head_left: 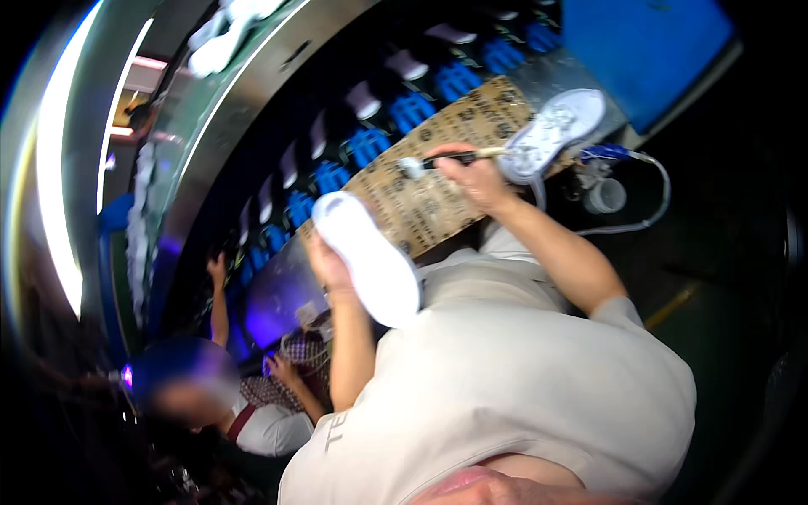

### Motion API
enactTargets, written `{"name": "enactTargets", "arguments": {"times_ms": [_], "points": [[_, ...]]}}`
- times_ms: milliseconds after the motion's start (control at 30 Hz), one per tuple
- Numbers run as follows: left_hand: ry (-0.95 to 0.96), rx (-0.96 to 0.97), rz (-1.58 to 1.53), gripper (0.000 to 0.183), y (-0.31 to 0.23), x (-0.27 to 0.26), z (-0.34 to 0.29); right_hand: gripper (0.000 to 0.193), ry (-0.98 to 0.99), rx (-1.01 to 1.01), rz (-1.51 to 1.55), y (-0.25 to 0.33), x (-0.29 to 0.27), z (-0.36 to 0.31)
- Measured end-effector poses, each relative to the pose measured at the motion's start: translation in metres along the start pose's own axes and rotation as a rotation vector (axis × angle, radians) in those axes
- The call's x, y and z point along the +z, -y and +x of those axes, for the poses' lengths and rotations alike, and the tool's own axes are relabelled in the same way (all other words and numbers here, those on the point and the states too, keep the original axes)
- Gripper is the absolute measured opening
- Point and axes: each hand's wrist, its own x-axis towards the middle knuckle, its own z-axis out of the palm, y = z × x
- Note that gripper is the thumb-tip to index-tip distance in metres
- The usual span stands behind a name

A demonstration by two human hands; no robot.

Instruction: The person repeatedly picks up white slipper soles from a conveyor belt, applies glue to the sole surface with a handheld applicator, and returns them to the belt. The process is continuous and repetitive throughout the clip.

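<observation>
White sole (368,259) slants lengthwise down to the right, seemingly wider end lowest.

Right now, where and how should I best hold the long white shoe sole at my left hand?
Probably grip the long white shoe sole by its left long edge, coming from the left, where your left hand already is. The sole is elongated and slants down to the right, so that edge gives fingers room and leaves its broad face uncovered.

Left forearm (350,353) straight ahead, right forearm (555,244) angled inward (fingers (459,172) curled).
</observation>
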Motion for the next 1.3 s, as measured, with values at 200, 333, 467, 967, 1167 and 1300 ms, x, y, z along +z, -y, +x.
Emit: {"name": "enactTargets", "arguments": {"times_ms": [200, 333, 467, 967, 1167, 1300], "points": [[0.095, -0.436, -0.037, 0.09, 0.031, 0.029, -0.031, 0.024, 0.052, -0.031, -0.057, 0.032, 0.024, -0.029], [0.138, -0.317, 0.061, 0.089, 0.039, 0.043, -0.018, 0.023, 0.09, -0.03, -0.132, 0.03, 0.043, -0.021], [0.055, -0.17, 0.124, 0.07, 0.049, 0.057, -0.004, 0.022, 0.096, -0.417, -0.667, 0.037, 0.058, -0.016], [0.167, -0.14, -0.068, 0.074, 0.042, 0.073, 0.037, 0.03, 0.328, -0.333, -0.468, 0.056, 0.026, -0.015], [0.259, -0.139, -0.141, 0.066, 0.038, 0.097, 0.053, 0.029, 0.61, -0.453, -0.487, 0.077, 0.026, -0.022], [0.253, -0.078, -0.038, 0.066, 0.028, 0.11, 0.062, 0.026, 0.49, -0.431, -0.721, 0.09, 0.022, -0.023]]}}
